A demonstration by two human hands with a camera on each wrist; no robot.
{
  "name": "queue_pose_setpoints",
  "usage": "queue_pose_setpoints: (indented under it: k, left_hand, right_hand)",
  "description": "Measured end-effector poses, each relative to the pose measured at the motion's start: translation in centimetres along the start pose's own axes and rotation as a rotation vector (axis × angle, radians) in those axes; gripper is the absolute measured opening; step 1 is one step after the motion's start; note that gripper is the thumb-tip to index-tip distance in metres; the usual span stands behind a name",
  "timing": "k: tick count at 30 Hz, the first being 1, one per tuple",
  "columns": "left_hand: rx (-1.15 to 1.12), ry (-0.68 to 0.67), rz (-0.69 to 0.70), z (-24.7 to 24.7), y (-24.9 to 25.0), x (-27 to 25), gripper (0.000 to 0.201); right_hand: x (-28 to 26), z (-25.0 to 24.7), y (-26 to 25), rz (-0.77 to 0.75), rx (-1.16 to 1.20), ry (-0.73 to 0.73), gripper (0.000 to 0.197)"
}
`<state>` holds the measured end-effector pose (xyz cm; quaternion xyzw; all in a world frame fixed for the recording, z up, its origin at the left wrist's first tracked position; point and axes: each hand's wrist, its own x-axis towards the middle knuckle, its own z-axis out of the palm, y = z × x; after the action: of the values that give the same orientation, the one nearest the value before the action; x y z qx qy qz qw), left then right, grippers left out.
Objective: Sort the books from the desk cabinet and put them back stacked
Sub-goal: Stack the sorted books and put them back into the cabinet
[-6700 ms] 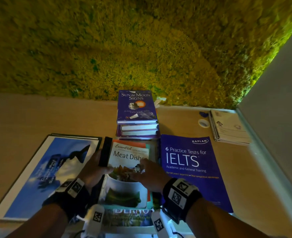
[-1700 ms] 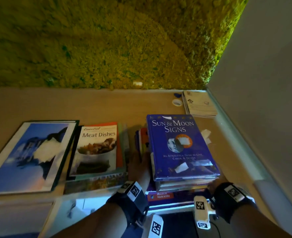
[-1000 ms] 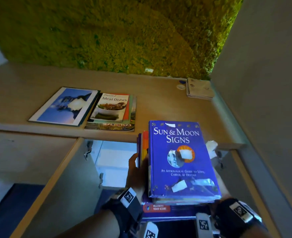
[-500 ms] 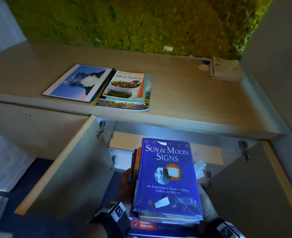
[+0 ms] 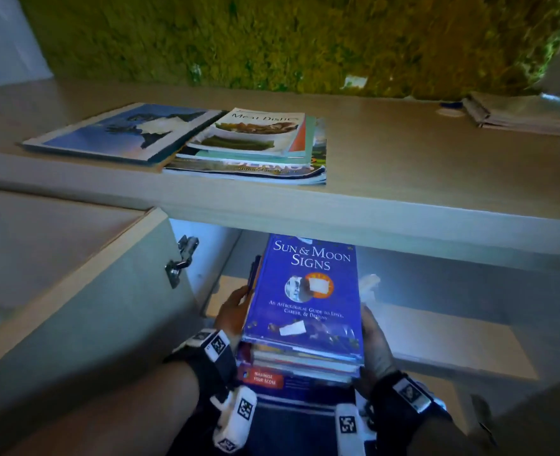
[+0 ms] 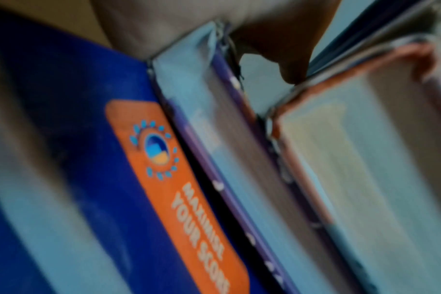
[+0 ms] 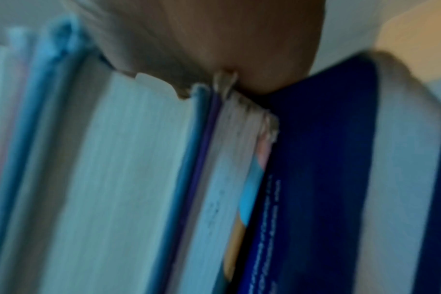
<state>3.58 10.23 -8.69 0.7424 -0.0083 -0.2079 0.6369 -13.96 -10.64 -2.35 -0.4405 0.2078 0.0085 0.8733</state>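
I carry a stack of books (image 5: 305, 324) between both hands, its far end passing under the desk edge into the open cabinet (image 5: 436, 284). The blue "Sun & Moon Signs" book (image 5: 308, 291) lies on top; the big blue IELTS book (image 5: 265, 380) is at the bottom. My left hand (image 5: 234, 311) grips the stack's left side, thumb on the edge. My right hand (image 5: 375, 343) grips its right side, fingers hidden beneath. In the left wrist view the IELTS book (image 6: 113, 179) and page edges fill the picture; the right wrist view shows blurred page edges (image 7: 139, 179).
On the desk top (image 5: 403, 166) lie a large blue picture book (image 5: 117, 133) and a pile topped by "Meat Dishes" (image 5: 255, 136). A notebook (image 5: 515, 116) lies far right. The cabinet door (image 5: 84, 307) stands open on my left, with a hinge (image 5: 180, 261).
I lifted the stack off the desk and lowered it in front of the cabinet. Since half a second ago it has moved forward, its far end now under the desk edge.
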Motion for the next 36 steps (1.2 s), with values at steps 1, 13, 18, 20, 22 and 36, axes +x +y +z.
queue_pose_setpoints:
  k: [1,13,18,20,22,36]
  left_hand:
    - [-0.017,0.014,0.048,-0.2,1.0,1.1,0.079]
    - [0.067,0.097,0.152,-1.2,3.5,6.5,0.021]
    - [0.233,0.144,0.128,-0.6,2.6,8.5,0.030]
    - [0.260,0.147,0.164,0.0,2.0,8.3,0.022]
    - [0.236,0.216,0.118,-0.6,0.9,7.6,0.028]
    - [0.332,0.556,0.267,-1.4,-2.4,7.2,0.072]
  right_hand:
    - [1.6,0.2,-0.2,-0.004,0.012,-0.042,0.069]
    - [15.5,0.7,1.7,-0.039,0.004,-0.231,0.090]
    - [17.5,-0.6,2.2,-0.135,-0.065,-0.174,0.073]
    - [18.2,-1.0,2.1,-0.207,-0.116,-0.164,0.075]
    - [18.6,-1.0,1.9,-0.259,-0.129,-0.155,0.076]
    - [20.4,1.2,3.5,-0.182,0.002,-0.121,0.070]
